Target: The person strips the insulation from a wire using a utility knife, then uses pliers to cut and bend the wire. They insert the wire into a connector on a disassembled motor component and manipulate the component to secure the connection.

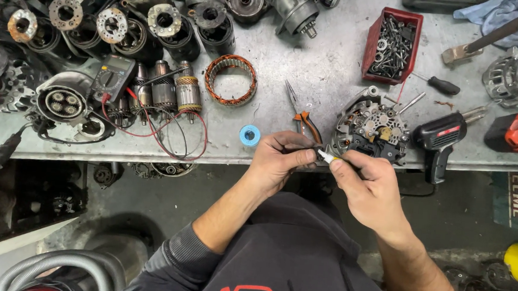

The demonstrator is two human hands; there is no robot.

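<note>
Two hands meet at the near edge of the counter (312, 65). Our left hand (282, 160) is closed, fingers pinching a small dark part we can't identify. Our right hand (369, 185) is curled shut around a small white tube (326, 157), tip aimed at that part, both held close for fine control. Just beyond sits the alternator rectifier assembly (371, 131), cast grey metal with dark plastic, kept within reach. Orange-handled pliers (304, 118) lie beside it. Far left of that, a copper-wound stator ring (231, 79), a blue tape roll (249, 135) and a multimeter (113, 76) with red leads. Right: black soldering gun (439, 138), red bin (393, 46) of steel screws.
</note>
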